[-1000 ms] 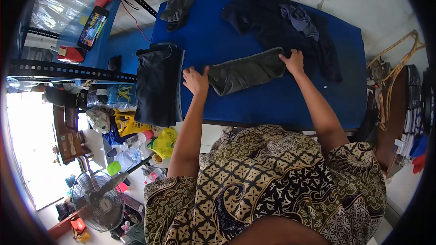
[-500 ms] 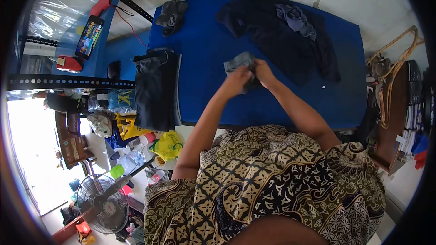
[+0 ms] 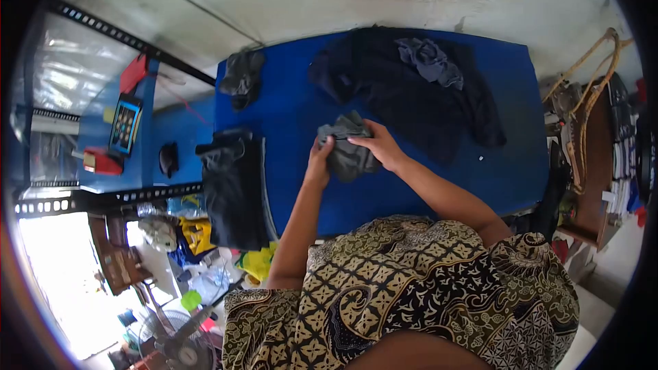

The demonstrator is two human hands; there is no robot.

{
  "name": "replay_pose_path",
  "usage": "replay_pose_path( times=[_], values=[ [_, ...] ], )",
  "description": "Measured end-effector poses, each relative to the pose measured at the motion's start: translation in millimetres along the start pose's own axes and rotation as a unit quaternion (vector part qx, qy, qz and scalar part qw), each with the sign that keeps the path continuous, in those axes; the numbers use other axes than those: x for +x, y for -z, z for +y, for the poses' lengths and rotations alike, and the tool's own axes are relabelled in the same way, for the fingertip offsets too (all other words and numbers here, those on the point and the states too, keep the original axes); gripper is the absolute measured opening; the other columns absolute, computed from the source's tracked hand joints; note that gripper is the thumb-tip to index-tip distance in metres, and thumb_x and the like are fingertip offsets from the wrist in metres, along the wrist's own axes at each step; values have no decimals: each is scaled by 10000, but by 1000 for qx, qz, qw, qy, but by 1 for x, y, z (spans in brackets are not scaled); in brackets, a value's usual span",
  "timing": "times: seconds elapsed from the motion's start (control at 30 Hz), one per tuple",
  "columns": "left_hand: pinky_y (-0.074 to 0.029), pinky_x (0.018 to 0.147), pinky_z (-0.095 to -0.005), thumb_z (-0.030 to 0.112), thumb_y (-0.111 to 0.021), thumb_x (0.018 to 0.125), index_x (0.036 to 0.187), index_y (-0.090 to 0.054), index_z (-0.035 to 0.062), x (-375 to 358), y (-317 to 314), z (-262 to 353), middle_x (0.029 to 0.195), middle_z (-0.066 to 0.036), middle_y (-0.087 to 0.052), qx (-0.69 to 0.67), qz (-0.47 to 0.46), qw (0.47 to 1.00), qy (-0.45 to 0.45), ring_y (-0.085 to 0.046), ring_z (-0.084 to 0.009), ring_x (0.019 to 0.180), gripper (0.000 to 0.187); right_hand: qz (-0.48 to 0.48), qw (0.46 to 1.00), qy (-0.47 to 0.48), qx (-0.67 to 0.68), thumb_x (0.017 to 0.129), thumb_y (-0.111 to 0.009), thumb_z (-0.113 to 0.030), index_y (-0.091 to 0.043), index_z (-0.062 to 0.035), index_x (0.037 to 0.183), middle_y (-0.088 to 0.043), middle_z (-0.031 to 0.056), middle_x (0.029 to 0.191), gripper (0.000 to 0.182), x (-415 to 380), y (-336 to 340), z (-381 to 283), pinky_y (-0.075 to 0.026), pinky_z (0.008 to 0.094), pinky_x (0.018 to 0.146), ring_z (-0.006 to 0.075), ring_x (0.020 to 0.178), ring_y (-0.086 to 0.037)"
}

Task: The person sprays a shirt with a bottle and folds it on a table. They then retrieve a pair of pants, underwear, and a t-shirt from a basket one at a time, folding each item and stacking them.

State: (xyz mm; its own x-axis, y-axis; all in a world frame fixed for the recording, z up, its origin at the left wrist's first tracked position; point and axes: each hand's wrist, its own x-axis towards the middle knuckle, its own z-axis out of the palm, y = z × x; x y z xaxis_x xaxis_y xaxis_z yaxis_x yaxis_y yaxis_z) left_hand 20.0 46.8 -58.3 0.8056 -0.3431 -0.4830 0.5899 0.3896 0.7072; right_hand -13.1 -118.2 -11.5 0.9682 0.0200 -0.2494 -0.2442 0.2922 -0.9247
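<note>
A crumpled grey cloth garment (image 3: 351, 157) is held between my two hands above the blue table (image 3: 295, 185). My left hand (image 3: 319, 159) grips its left side, thumb on top. My right hand (image 3: 379, 144) pinches its upper right edge, with the thumb and fingers closed on the fabric. What kind of garment it is, I cannot make out. Just beyond my hands lies a large dark navy garment (image 3: 404, 96), spread out loosely. A bunched grey-blue cloth (image 3: 433, 63) rests on top of it.
Folded dark trousers (image 3: 233, 192) lie at the table's left edge. Behind them sits a crumpled dark grey cloth (image 3: 241, 75). A phone (image 3: 126, 123) and a red box (image 3: 103, 162) are on the shelf at left. A fan (image 3: 181, 342) stands at lower left.
Both hands have spread apart on the grey garment, which now shows more of its fabric. The whole scene sits lower as the camera tilted up. The phone's screen shows a different picture.
</note>
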Motion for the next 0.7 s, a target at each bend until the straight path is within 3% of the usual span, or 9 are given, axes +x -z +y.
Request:
replay_pose_path(
  times=[0.03,0.13,0.2,0.3,0.43,0.53,0.6,0.63,0.7],
  values=[
    [-401,901,-351,192,-613,806,1200,-448,51,2,-9,19,1139,-92,-521,-56,-13,996,62,-506,-205,1046,450,-26,1000,11,-13,737,-672,-125,-546,5,997,-596,71,955,317,12,-1,-13,-430,281,765,123,891,-544],
    [-388,934,-369,203,-576,819,1222,-427,36,15,-12,66,1173,-92,-515,-41,-161,975,-149,-503,-235,1068,460,-13,989,76,-124,705,-702,-147,-554,-20,949,-574,58,927,313,10,8,-56,-422,276,774,144,888,-551],
    [-412,911,-402,226,-557,840,1204,-436,18,57,24,116,1160,-129,-519,-123,-76,980,-140,-521,-270,1041,437,74,941,191,-269,637,-735,-146,-552,-40,904,-545,80,896,341,35,34,-64,-419,288,773,209,855,-556],
    [-442,864,-442,240,-552,844,1183,-453,-1,58,28,180,1139,-169,-528,-218,-40,961,-164,-539,-310,1007,428,263,736,346,-519,580,-729,-107,-541,-58,871,-542,122,948,349,17,95,-83,-400,397,777,313,918,-492],
    [-467,819,-432,111,-611,786,1121,-495,-4,119,83,194,1082,-141,-554,-112,162,958,-211,-563,-284,937,373,298,624,130,-711,476,-802,-191,-519,-124,1040,-427,110,1236,635,1,141,-97,-391,432,849,338,1099,-421],
    [-432,823,-354,84,-718,677,1112,-456,-52,158,92,179,1066,-135,-538,55,266,880,-389,-530,-258,916,526,287,632,66,-717,484,-804,-139,-483,-129,1108,-330,147,1327,702,6,154,-94,-399,435,882,391,1136,-383],
    [-324,939,-381,175,-727,683,1190,-312,-108,148,57,172,1130,-249,-439,275,618,656,-334,-424,-340,1058,713,244,619,76,-743,607,-735,-109,-486,-63,1104,-402,163,1262,557,10,188,-78,-413,423,857,375,1097,-422],
    [-303,946,-397,188,-714,693,1190,-325,-95,130,41,166,1114,-265,-435,302,607,593,-433,-393,-378,1076,691,228,636,70,-734,658,-705,-100,-485,-35,1108,-446,172,1219,506,13,201,-69,-416,413,846,376,1067,-447],
    [-328,915,-381,143,-684,719,1135,-417,-30,93,-1,145,1081,-188,-441,313,430,645,-549,-417,-309,1057,523,218,696,113,-675,699,-682,-110,-477,-13,1119,-490,164,1152,477,7,178,-82,-412,379,841,341,1021,-484]
  ],
)
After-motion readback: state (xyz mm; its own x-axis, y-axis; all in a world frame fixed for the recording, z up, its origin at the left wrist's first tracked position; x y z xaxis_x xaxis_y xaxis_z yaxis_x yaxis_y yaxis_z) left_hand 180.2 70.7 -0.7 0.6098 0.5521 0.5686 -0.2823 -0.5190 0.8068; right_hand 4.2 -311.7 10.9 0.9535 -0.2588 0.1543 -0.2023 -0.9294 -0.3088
